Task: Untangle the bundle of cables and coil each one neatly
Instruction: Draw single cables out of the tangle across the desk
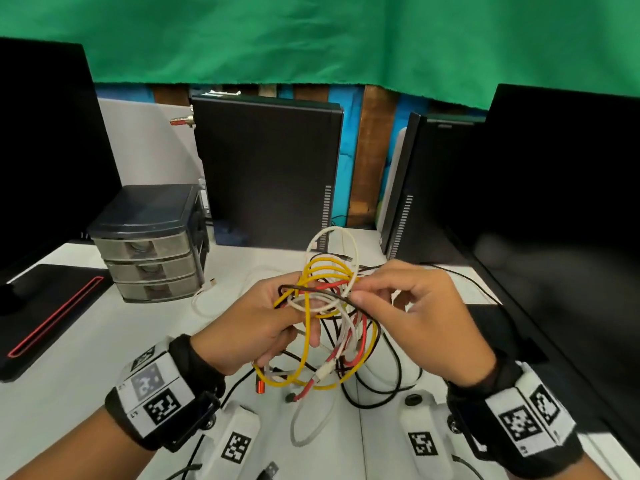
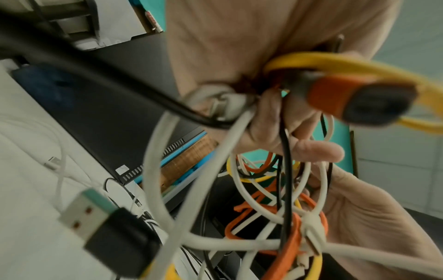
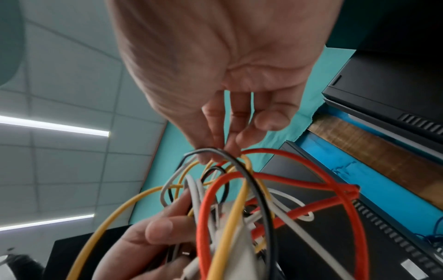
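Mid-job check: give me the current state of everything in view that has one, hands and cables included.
left hand: grips the bundle, held above the desk.
right hand: pinches a strand at the bundle's top.
cable bundle: still tangled, none coiled.
yellow cable: looped through the others.
red cable: knotted in the bundle.
white cable on the desk: loose, apart from the bundle.
drawer unit: drawers closed.

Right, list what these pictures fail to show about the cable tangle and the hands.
- How the bundle of cables is knotted: head view, strands overlap and the left hand covers part.
- Which strand the right hand pinches: right wrist view, fingertips crowd several strands.
- Orange plug: left wrist view, blurred from closeness.
- Black cable on the desk: its ends run under the hands.
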Tool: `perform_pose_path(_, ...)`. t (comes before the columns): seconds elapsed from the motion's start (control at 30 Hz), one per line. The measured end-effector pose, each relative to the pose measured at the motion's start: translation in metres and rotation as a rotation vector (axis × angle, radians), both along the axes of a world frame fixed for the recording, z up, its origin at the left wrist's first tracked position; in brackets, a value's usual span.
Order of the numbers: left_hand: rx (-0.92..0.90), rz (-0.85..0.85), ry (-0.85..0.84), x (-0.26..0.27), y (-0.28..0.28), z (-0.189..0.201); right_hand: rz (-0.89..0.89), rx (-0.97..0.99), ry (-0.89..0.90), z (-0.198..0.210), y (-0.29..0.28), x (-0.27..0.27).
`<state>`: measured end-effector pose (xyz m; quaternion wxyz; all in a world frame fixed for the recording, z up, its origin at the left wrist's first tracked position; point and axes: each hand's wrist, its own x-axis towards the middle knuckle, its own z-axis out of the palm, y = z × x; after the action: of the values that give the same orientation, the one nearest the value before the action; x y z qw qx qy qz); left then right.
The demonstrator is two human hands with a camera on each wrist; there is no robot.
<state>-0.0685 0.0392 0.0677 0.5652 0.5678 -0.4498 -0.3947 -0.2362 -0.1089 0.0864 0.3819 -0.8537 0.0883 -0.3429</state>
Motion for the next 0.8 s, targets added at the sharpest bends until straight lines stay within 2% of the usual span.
perform_pose_path(0.13,0.014,0.002,-0.073,-0.003,-0.001,0.000,0.017,0.019,0.072,-0.005,0.000,0.000)
perform_pose_path(0.37,0.035,-0.049,-0.098,-0.003,-0.001,-0.006,0.090,-0.124,0.267,-0.005,0.002,-0.002)
perform_pose_path(0.47,0.036,-0.058,-0.083,-0.003,-0.003,-0.008,0.028,-0.090,0.164,0.001,-0.003,-0.004)
perform_pose_path(0.53,0.003,-0.037,-0.020,-0.003,-0.004,-0.007,-0.108,0.019,-0.011,0.004,-0.014,-0.004)
perform_pose_path(0.6,-0.031,-0.006,0.052,-0.003,-0.005,-0.004,-0.181,0.164,-0.102,0.003,-0.022,-0.002)
perform_pose_path(0.7,-0.031,0.027,0.084,-0.004,-0.006,-0.001,-0.080,0.322,-0.039,0.000,-0.023,-0.001)
perform_pose_path(0.77,-0.017,0.022,0.039,-0.004,-0.006,0.000,-0.035,0.251,0.002,0.000,-0.019,-0.002)
perform_pose_path(0.8,-0.005,0.019,0.004,-0.004,-0.006,0.000,-0.054,0.145,0.005,0.001,-0.017,-0.003)
